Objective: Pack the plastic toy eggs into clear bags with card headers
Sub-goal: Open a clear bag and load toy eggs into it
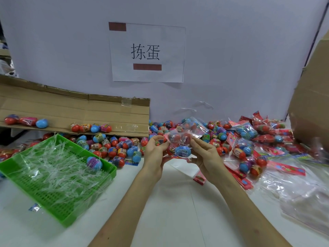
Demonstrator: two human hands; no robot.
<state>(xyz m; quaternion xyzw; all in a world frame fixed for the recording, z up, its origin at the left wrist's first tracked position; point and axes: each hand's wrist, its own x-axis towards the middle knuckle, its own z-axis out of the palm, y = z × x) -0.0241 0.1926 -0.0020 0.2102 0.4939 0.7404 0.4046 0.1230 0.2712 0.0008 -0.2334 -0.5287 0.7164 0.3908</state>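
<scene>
- The left hand and right hand pinch a clear bag of eggs between them, held above the white tabletop.
- Loose eggs lie heaped behind, beside a green tray.

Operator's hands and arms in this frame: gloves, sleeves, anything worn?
Nothing worn that shows. The left hand and right hand are bare, with no gloves, rings or watch visible. The left forearm and right forearm are uncovered down to the frame edge; no sleeves, bands or markings in view.
</scene>
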